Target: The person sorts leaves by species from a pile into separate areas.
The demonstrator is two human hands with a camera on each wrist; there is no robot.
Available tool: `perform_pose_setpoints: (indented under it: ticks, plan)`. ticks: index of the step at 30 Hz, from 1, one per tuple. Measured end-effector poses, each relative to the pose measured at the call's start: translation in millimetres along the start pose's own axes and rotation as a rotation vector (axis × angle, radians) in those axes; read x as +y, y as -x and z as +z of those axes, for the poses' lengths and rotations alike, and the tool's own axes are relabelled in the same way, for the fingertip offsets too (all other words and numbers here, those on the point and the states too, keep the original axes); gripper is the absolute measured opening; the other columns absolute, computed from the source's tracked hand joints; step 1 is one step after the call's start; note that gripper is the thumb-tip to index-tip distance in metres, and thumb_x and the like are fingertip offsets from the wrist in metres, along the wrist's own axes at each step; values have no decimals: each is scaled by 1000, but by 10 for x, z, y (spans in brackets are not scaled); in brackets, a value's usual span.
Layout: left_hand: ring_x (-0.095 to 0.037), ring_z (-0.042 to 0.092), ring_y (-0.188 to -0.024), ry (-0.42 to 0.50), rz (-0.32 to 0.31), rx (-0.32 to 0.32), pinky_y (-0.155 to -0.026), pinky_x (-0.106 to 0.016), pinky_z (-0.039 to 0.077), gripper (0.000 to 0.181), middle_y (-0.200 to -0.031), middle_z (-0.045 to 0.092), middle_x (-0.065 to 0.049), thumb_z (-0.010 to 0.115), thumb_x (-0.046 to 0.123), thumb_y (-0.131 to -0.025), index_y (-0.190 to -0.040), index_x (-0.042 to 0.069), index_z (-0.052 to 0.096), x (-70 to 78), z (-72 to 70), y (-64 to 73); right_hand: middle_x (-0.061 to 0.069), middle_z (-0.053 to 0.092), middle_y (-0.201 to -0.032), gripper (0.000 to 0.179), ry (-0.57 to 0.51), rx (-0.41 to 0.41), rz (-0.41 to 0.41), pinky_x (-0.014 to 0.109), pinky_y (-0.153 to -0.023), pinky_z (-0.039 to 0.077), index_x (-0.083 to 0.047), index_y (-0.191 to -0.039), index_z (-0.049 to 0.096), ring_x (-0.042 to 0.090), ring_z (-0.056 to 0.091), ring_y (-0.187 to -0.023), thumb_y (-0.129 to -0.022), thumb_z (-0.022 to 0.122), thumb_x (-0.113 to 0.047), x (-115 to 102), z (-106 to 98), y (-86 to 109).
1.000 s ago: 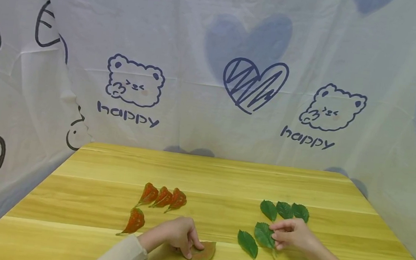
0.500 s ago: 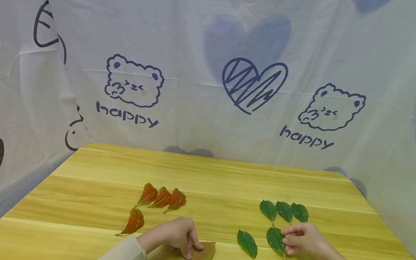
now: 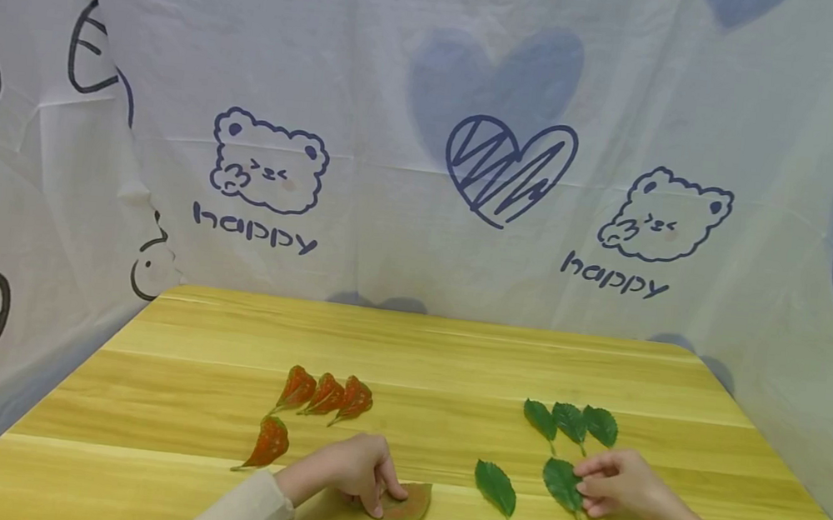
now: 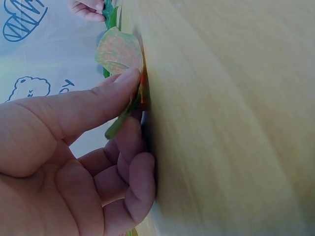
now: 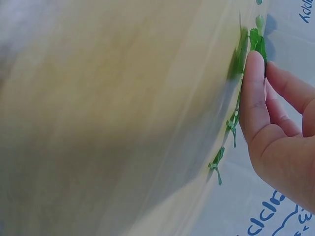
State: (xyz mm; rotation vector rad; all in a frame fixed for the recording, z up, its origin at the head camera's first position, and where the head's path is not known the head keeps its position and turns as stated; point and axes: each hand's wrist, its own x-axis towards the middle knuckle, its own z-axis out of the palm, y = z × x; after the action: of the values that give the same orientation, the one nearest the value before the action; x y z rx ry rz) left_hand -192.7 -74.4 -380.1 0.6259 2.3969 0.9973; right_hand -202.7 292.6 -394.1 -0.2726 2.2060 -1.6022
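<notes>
In the head view my left hand [image 3: 358,474] is low at the centre, pinching a dull reddish-green leaf [image 3: 409,506] against the table. The left wrist view shows the thumb over this leaf's [image 4: 120,51] stem end, fingers curled beneath. To the right, my right hand [image 3: 623,491] pinches the edge of a green leaf [image 3: 562,483] between thumb and fingertips. Another green leaf [image 3: 496,489] lies to its left. Just beyond is a row of green leaves [image 3: 570,424]. At the left, a single red leaf [image 3: 270,444] lies below a row of red leaves [image 3: 326,395].
Everything lies on a yellow wood-grain table [image 3: 437,362]. A pale cloth [image 3: 387,257] printed with bears and hearts hangs behind the far edge and along the sides.
My right hand has moved right and a little nearer with the green leaf. The leftmost green leaf of the far row has shifted slightly right. The left hand stays put.
</notes>
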Motion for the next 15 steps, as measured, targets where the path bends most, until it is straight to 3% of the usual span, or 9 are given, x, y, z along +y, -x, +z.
perform_pose_setpoints:
  ticks: [7,15]
  plan:
    - [-4,31,-34,-15,0,2,-33,-15,25,26,-45,54,-2,74,-8,-64,-84,7,73,-4,-5,-4,8,57,-73,29,42,6,12,31,-58,52,21,-100,49,16,59,-61,-80,60,3,-10,-9,20]
    - [-4,31,-34,-27,-3,3,-33,-15,25,26,-45,54,-1,74,-8,-64,-85,8,73,5,-12,0,6,53,-69,23,183,68,5,28,-51,51,15,-94,54,15,55,-57,-80,62,-2,-81,40,31]
